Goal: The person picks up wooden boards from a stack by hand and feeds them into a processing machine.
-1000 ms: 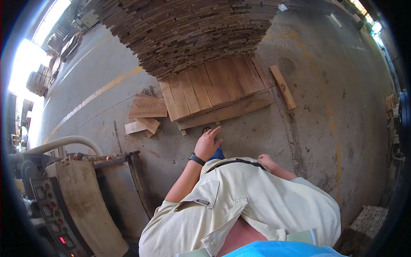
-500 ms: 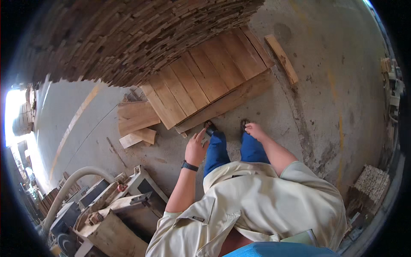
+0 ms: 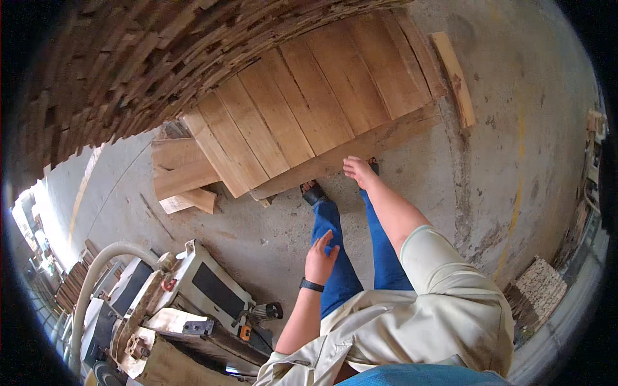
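Observation:
A row of wide brown wooden boards (image 3: 302,96) lies side by side in front of me. My right hand (image 3: 360,171) reaches forward near the boards' front edge, fingers stretched out and nothing in them. Closer to my body, my left hand (image 3: 321,254) hangs over my trouser leg with its fingers apart, holding nothing; a dark watch (image 3: 312,285) is on that wrist. Along the near side of the row runs a long lower plank (image 3: 386,134). Neither hand appears to touch the wood.
A tall stack of wood strips (image 3: 129,64) rises behind the boards. Loose offcuts (image 3: 183,168) lie at the left, and a single plank (image 3: 454,80) at the right. A machine with a thick hose (image 3: 116,251) stands at my lower left. White and brown blocks (image 3: 539,283) sit far right.
My right hand has moved forward and left toward the boards. My left hand is lower and farther right. The boards and machine appear larger as my viewpoint shifts forward.

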The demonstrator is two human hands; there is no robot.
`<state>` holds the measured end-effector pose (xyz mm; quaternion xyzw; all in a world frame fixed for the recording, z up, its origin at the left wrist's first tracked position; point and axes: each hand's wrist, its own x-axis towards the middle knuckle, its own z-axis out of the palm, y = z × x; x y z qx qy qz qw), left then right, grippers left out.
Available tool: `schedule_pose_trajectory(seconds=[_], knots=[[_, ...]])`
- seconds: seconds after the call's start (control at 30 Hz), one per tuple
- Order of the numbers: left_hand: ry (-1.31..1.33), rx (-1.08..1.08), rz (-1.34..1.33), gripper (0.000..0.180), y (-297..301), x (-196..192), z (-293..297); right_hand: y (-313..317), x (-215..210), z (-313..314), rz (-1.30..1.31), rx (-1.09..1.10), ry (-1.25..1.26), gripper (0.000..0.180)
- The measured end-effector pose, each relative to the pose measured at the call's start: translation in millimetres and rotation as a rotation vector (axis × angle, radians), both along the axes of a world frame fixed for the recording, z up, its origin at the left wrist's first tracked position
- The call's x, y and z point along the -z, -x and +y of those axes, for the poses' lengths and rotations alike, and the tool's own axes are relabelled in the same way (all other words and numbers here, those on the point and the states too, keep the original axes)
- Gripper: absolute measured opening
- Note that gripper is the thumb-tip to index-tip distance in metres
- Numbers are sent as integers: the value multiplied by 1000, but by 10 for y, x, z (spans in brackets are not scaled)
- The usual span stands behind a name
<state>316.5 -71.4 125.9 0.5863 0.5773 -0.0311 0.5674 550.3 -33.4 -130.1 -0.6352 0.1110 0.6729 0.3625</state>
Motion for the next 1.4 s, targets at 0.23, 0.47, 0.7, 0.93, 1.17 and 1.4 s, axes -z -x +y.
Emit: schedule_pose_trajectory(seconds=[0.23, 0.47, 0.7, 0.93, 1.17, 1.4], knots=[[198, -121, -57, 44, -313, 564, -121, -172, 900, 413, 39, 425, 22, 76], [278, -275, -79, 42, -77, 885, -135, -27, 799, 716, 110, 734, 160, 52], [469, -555, -229, 48, -209, 1226, 181, -176, 407, 541, 11, 612, 108, 28], [697, -1151, -494, 52, -589, 1275, 756, 376, -501, 114, 167, 292, -112, 16], [608, -1514, -639, 34, -389, 1529, 728, 49, -758, -183, 613, -101, -283, 38], [442, -1413, -544, 29, -343, 881, 829, -1360, 778, 115, -16, 495, 85, 75]])
